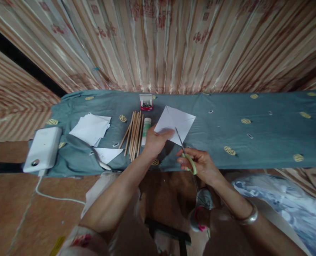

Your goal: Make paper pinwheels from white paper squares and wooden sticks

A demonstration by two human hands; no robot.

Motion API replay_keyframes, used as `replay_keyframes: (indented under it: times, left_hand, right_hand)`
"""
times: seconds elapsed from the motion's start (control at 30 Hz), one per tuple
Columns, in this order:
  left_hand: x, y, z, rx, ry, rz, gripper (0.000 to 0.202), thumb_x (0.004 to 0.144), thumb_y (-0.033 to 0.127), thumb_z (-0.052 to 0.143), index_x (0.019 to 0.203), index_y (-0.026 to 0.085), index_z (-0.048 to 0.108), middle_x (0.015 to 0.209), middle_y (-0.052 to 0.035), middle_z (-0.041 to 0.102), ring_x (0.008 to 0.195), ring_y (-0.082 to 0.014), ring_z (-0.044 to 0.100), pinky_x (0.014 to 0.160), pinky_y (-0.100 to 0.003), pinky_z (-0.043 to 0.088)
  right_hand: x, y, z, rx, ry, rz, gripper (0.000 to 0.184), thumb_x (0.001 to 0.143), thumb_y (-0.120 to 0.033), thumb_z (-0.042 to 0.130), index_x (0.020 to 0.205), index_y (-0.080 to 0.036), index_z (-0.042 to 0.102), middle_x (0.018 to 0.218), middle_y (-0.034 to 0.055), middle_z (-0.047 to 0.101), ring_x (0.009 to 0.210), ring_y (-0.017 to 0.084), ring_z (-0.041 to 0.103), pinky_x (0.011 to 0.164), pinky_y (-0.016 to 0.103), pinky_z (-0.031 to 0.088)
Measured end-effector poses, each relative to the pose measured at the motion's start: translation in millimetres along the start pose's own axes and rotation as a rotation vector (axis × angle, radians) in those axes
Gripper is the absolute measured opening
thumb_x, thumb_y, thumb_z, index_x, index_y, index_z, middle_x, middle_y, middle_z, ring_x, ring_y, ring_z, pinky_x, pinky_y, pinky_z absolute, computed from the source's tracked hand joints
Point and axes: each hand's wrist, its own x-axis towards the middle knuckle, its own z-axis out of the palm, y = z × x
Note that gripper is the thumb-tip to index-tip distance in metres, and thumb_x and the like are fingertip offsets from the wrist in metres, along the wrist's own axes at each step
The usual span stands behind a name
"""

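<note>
– Pinching, that's the left hand (155, 141): thumb and fingers closed on the near corner of the paper (177, 121).
– Paper is what, where?
– White square with fold creases, held up just over the cloth (253, 135), tilted like a diamond, right of the middle of the table.
– Right hand (202, 164)?
– Wrapped tight on the scissors (185, 152), fingers through the green handles. Blades point up and away, tip at the paper's lower right edge. Can't tell if the blades are parted, too thin to read.
– Hands touching each other?
– No, near, left one a little farther out.
– Anything on the wrist?
– Metal bangle (250, 216), right wrist.
– Around them?
– Sticks (133, 134) in a loose bundle just left of the left hand, glue (146, 128) lying beside them. Small red box (146, 103) open behind those, near the curtain (173, 42).
– Farther left?
– Stack (91, 128) of white sheets, a white triangle (109, 153) in front of it at the near edge. White device (43, 149) on the left end of the cloth, cable hanging down to the floor.
</note>
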Motion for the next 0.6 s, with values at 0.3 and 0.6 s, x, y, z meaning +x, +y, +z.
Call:
replay_keyframes:
  times: [0.3, 0.6]
  left_hand:
    - [0.7, -0.6, -0.1, -0.011, 0.009, -0.006, 0.023, 0.052, 0.022, 0.075, 0.072, 0.013, 0.067, 0.066, 0.0007, 0.066, 0.060, -0.0121, 0.058, 0.060, -0.024, 0.046]
    - [8.4, 7.1, -4.0, -0.118, 0.044, -0.028, 0.033, 0.046, 0.022, 0.079, 0.076, 0.012, 0.067, 0.071, -0.0026, 0.070, 0.064, -0.0151, 0.062, 0.065, -0.027, 0.049]
  right_hand:
    - [0.3, 2.5, 1.5, -0.009, -0.016, 0.023, 0.042, 0.052, -0.047, 0.085, 0.072, -0.018, 0.064, 0.051, -0.0072, 0.052, 0.045, 0.007, 0.045, 0.043, 0.020, 0.034]
    - [-3.8, 18.1, -36.6, -0.496, 0.033, -0.094, 0.044, 0.066, -0.052, 0.076, 0.093, -0.019, 0.066, 0.058, -0.0043, 0.059, 0.049, 0.010, 0.048, 0.047, 0.023, 0.037]
